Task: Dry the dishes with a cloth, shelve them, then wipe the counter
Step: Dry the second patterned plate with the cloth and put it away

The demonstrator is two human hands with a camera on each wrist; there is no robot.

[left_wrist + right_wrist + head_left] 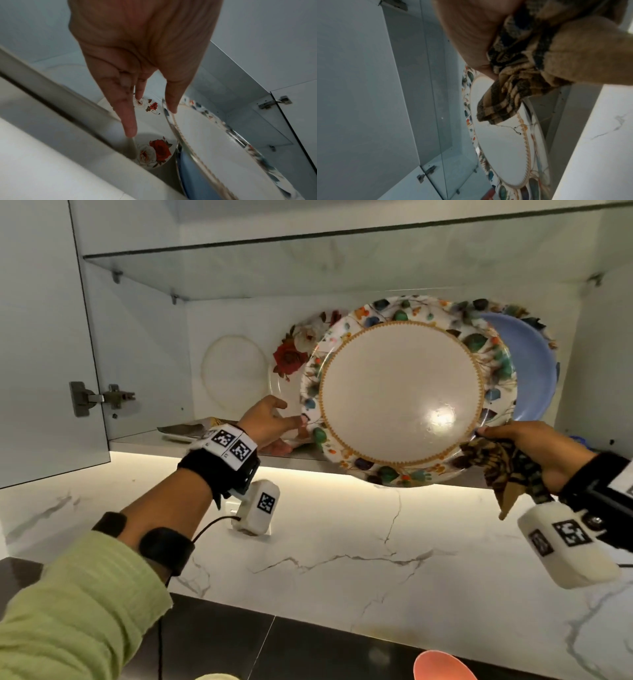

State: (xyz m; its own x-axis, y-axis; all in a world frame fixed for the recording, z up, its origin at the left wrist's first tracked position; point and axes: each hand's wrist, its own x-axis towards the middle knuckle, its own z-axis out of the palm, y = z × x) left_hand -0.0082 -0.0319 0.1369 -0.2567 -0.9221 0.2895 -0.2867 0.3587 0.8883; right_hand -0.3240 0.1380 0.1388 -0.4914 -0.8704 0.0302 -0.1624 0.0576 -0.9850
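Observation:
A large plate (404, 392) with a flowery rim and a gold ring stands tilted at the shelf's front edge, leaning toward the plates behind it. My left hand (286, 414) touches its left rim with straight fingers. In the left wrist view the thumb lies on the plate's (214, 142) rim and the other fingers of this hand (150, 119) reach behind it. My right hand (513, 440) grips a brown checked cloth (507, 470) and its thumb rests on the plate's right rim. From the right wrist the cloth (513, 81) hangs over the plate (501, 148).
A rose plate (294, 354), a blue plate (534, 364) and a white disc (234, 371) lean on the cabinet's back wall. A flat tray (185, 429) lies at shelf left. A glass shelf (308, 251) runs above, the open door (41, 337) stands left, and the marble backsplash (342, 525) is below.

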